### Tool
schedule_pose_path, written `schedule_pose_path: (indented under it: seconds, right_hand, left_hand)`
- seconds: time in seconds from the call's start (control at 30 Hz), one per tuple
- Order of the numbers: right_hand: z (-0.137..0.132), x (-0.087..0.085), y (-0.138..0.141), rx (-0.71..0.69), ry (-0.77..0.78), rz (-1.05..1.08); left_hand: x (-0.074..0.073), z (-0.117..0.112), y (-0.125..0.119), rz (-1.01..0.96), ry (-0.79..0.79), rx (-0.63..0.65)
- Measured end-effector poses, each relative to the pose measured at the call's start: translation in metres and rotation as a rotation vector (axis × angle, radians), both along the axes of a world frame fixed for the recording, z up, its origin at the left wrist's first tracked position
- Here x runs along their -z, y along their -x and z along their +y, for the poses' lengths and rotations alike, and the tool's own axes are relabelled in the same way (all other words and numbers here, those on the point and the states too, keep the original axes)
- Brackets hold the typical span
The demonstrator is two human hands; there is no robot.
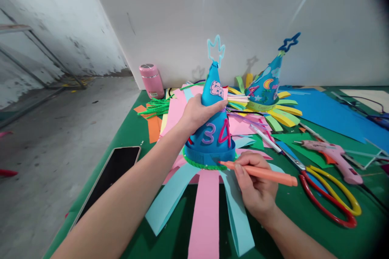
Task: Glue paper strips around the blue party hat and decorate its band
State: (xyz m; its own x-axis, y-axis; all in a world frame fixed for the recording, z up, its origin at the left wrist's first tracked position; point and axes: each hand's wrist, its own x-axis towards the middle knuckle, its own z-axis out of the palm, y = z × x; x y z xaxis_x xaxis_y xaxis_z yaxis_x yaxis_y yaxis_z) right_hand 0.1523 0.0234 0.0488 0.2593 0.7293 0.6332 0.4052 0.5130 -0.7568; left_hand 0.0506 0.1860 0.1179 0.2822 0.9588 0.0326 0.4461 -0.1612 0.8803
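Note:
A blue paper cone hat [202, 135] stands upright on the green table, with a light-blue pipe-cleaner crown [216, 50] at its tip. It carries a pink sticker and fuzzy numbers, and a green fuzzy trim rings its base. My left hand [199, 111] is wrapped round the cone's upper part. In my right hand [257, 186] is an orange marker pen [267, 174], its tip against the hat's blue brim band. Pink and light-blue paper strips [204, 214] fan out from under the brim. Part of the lettering on the band is too faint to read.
A second decorated cone hat [266, 83] stands at the back right. Scissors [331, 194], a pink glue gun [334, 156] and a white pen [266, 137] lie right. A phone [112, 174] lies left; a pink flask [151, 81] and green pipe cleaners [156, 107] sit behind.

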Motion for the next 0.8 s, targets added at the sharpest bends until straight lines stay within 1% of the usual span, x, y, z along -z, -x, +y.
schedule_pose_path:
  seconds: [0.17,0.4,0.53,0.7,0.8]
  right_hand:
    - [0.0007,0.0004,0.0006,0.022,0.015,0.012]
    - [-0.0004,-0.0009,0.0024,0.009,0.022,0.031]
    - [-0.0007,0.0,0.0013,0.038,0.04,0.047]
    - [-0.0009,-0.001,0.002,-0.005,0.013,0.023]
    - [-0.0006,-0.0014,0.0022,0.011,0.008,0.042]
  left_hand:
    - [-0.0007,-0.001,0.0004,-0.01,0.005,-0.002]
    - [0.0004,-0.0002,0.0007,-0.038,0.021,0.019]
    - [0.001,0.0,0.0008,-0.049,0.028,0.021]
    - [0.0007,-0.0002,0.001,-0.052,0.029,0.017]
    - [0.0008,-0.0002,0.0014,-0.058,0.031,0.029]
